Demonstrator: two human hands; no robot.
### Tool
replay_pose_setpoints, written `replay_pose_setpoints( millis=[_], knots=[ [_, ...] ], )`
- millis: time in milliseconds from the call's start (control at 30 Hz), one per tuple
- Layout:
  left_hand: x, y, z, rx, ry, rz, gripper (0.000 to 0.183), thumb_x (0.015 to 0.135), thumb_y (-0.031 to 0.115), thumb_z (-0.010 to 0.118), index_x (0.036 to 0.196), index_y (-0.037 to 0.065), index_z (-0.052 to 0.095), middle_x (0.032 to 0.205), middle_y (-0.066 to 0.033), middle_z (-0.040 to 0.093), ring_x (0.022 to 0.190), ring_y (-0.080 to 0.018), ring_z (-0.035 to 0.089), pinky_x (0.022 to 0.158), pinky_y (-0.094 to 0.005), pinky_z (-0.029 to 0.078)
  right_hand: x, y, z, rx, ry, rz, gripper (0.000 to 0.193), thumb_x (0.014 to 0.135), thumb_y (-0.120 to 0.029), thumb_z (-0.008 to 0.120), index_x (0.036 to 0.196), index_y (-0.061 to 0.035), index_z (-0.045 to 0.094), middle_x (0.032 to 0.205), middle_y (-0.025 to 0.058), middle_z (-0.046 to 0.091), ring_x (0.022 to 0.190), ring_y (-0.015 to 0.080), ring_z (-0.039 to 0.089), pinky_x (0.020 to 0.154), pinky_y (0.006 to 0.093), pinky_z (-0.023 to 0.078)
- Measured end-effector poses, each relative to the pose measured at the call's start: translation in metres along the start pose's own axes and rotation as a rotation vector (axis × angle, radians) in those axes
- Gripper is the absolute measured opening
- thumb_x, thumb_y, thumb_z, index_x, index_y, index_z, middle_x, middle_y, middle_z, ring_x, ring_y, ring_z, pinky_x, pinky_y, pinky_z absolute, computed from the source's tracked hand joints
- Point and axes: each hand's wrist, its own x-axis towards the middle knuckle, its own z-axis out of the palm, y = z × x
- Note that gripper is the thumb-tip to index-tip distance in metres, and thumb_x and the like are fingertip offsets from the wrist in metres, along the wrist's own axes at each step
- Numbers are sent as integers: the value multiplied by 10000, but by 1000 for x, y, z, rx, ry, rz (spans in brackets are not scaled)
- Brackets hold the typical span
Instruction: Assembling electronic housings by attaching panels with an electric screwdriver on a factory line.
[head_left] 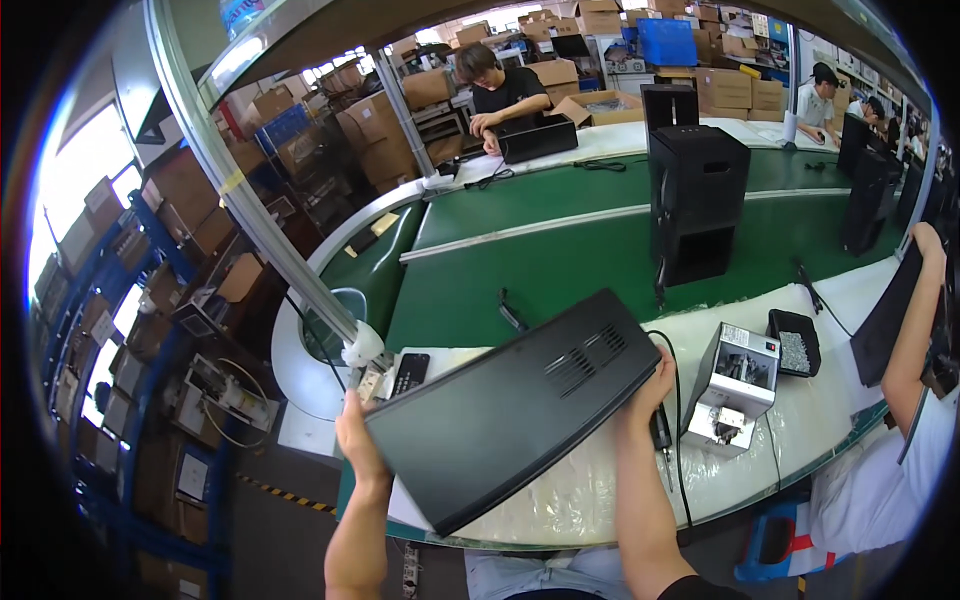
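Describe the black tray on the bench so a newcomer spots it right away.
Find the green conveyor, then the pale bench along its near side. On that bench, right of the person's right hand, stands a silver machine; the tray is just to its right. Unlike that boxy machine, it is black, open and holds small greyish pieces.

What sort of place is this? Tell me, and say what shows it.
Probably a factory assembly line: a green conveyor belt, a tall black cabinet standing on it, and cardboard boxes piled behind.
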Motion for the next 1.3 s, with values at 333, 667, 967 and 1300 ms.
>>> replay_pose_setpoints(
  millis=[333,667,967,1300],
  knots=[
    [-6,-115,-167,-576,-422,-768,653,913,608,457,1169,21,583,1156,-146,597,990,-250,598,833,-363,506,-45,-73,-39,-1496,-376,-355,341,876,-142,585,1174,19,555,1071,213,591,999,392,556,841,471,471],
    [5,-133,-171,-91,-443,-621,625,982,541,360,568,98,512,515,-7,511,435,-111,448,452,-280,380,-72,-128,-88,-1437,-629,-269,462,803,-161,662,1192,59,548,909,217,623,793,323,621,734,413,499],
    [11,-115,-105,-421,-715,-557,680,1029,473,308,447,129,374,442,-22,395,414,-119,354,431,-303,309,-61,-242,-100,-201,-260,-226,429,944,-363,509,1180,-5,497,953,107,610,762,149,586,615,279,498],
    [95,-71,-60,189,-1013,-359,511,1013,421,421,745,25,601,719,-104,632,667,-184,601,659,-287,483,-10,-261,-65,-373,-210,-957,471,889,-123,577,1240,-2,287,1083,164,547,642,176,577,573,304,506]
  ],
)
